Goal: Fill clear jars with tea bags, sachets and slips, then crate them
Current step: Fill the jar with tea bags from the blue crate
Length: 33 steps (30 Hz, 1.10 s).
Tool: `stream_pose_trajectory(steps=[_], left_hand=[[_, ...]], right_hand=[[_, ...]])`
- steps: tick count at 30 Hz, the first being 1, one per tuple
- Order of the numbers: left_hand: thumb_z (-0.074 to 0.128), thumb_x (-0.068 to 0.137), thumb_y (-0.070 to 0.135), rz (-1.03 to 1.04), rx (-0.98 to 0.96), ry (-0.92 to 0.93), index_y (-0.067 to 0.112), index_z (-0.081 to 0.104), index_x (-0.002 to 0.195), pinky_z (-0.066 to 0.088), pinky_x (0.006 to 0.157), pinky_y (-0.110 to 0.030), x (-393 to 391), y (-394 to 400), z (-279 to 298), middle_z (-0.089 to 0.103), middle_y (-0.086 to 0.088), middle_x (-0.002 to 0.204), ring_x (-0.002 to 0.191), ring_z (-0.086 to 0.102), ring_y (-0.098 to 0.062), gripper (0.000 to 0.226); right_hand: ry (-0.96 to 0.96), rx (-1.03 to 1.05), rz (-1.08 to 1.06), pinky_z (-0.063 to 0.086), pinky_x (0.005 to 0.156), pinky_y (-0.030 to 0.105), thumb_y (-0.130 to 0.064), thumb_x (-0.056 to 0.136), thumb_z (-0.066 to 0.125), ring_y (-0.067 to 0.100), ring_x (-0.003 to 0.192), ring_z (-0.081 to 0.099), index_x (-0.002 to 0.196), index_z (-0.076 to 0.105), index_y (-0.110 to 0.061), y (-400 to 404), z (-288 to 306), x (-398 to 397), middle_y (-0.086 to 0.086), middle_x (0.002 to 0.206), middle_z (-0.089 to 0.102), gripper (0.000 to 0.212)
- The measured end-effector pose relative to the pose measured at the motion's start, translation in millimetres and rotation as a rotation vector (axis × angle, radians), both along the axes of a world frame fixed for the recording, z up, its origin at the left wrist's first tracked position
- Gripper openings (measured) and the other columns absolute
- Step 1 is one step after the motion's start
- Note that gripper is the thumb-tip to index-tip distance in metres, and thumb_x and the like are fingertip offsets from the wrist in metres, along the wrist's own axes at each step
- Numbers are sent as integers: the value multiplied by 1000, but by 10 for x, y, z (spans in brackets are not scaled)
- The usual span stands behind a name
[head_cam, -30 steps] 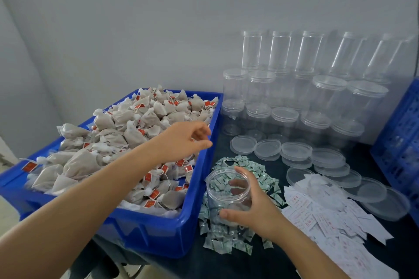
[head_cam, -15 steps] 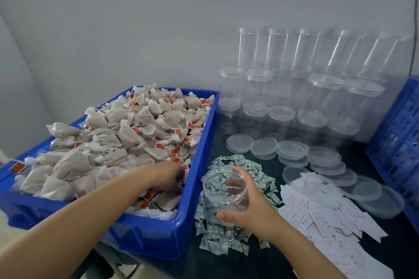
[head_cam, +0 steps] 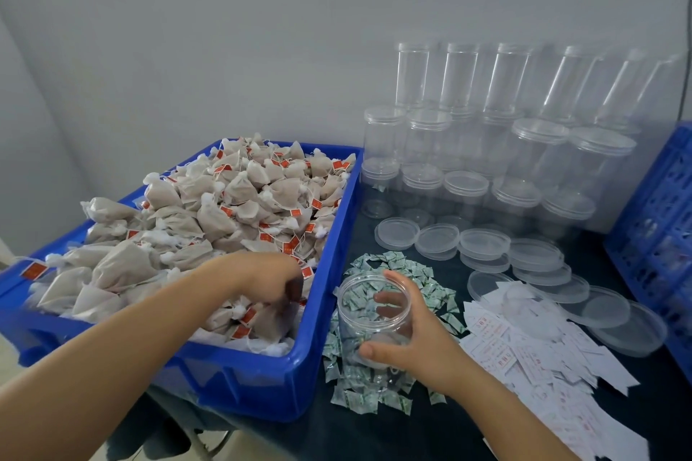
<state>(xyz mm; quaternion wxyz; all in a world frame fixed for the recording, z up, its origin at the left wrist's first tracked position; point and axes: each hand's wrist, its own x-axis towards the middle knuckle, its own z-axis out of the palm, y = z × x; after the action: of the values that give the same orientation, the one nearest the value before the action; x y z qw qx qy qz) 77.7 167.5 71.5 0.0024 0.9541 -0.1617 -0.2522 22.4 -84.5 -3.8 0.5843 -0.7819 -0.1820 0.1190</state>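
In the head view, the left hand (head_cam: 269,279) is reaching down into the blue tub (head_cam: 325,359), its fingers curling among the tea bags (head_cam: 209,206); whether it is already pinching one I cannot tell, as the fingertips are hidden. The right hand (head_cam: 408,344) is wrapping round the open clear jar (head_cam: 369,311), thumb on the near wall and fingers seen through the far one. The jar is standing on the heap of green-and-white sachets (head_cam: 419,273), just right of the left hand, so it is probably sitting unsteadily. It looks light, thin-walled and slick, so gripping it mid-body seems sensible. The tea bags look soft and light, best pinched at the gathered white neck. Right of the right hand are lying the printed slips (head_cam: 524,352) and loose lids (head_cam: 483,241) on the bench (head_cam: 430,434).
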Motion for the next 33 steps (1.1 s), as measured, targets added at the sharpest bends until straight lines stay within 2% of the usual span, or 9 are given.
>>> stream_pose_trajectory(steps=[3, 7, 13, 15, 20, 25, 27, 29, 33], left_hand=[[60, 87, 14, -49, -9, -93, 19, 69, 105, 50, 78, -25, -76, 41, 219, 66, 9, 94, 88, 61, -10, 21], [58, 93, 23, -37, -158, -229, 25, 65, 104, 37, 69, -9, -182, 103, 543, 54, 23, 86, 78, 52, 6, 13], [63, 90, 19, 21, -696, -378, 32, 64, 91, 46, 77, -12, -394, -140, 899, 66, 15, 90, 87, 60, 4, 13], [63, 89, 17, -28, -758, -406, 35, 61, 90, 47, 77, -11, -449, -308, 874, 64, 17, 89, 87, 60, 6, 19], [64, 88, 15, -117, -751, -416, 31, 60, 92, 44, 79, -8, -466, -587, 632, 60, 17, 90, 86, 56, 6, 16], [65, 88, 26, -127, -702, -337, 31, 59, 95, 46, 81, -13, -475, -742, 373, 60, 16, 90, 87, 58, 2, 11], [64, 88, 30, -86, -747, -345, 33, 57, 97, 47, 78, -11, -460, -708, 380, 61, 16, 90, 86, 58, 5, 11], [61, 90, 29, -15, -756, -432, 33, 57, 95, 45, 73, -6, -418, -587, 435, 61, 18, 89, 83, 56, 10, 8], [58, 92, 26, 131, -533, -487, 24, 59, 93, 43, 67, -11, -329, -176, 374, 61, 14, 87, 79, 58, 2, 2]], right_hand=[[-2, 8, 1, 44, 75, -1, -47, 57, 89, -28, 103, 49, 128, 27, -61, -4, 1, -10, -21, 130, 46, 95], [-2, 10, 5, 42, 74, -2, -46, 59, 88, -30, 102, 47, 129, 26, -60, -5, 12, -20, -20, 131, 45, 95], [-16, -14, -13, 41, 74, -3, -52, 58, 87, -21, 104, 54, 136, 20, -56, -7, 11, -34, -24, 131, 45, 103], [-14, -13, -14, 43, 75, -1, -54, 58, 89, -13, 107, 55, 139, 20, -55, -5, 11, -35, -24, 131, 45, 106], [-11, 17, 4, 41, 79, -2, -43, 64, 90, -26, 106, 49, 144, 24, -45, -5, 9, -44, -19, 132, 47, 105], [-13, 68, 29, 43, 83, 1, -26, 66, 90, -19, 111, 54, 135, 32, -46, 1, -1, -46, -19, 132, 51, 92], [-6, 72, 28, 44, 82, 2, -28, 65, 92, -18, 109, 55, 140, 29, -43, -8, -16, -43, -14, 134, 49, 100], [0, 42, 11, 45, 79, 2, -38, 62, 93, -21, 107, 52, 138, 25, -51, -18, -21, -44, -16, 133, 47, 103], [-8, 10, -5, 44, 75, -1, -41, 61, 90, -27, 105, 49, 130, 25, -59, -24, -42, -36, -19, 133, 46, 97]])
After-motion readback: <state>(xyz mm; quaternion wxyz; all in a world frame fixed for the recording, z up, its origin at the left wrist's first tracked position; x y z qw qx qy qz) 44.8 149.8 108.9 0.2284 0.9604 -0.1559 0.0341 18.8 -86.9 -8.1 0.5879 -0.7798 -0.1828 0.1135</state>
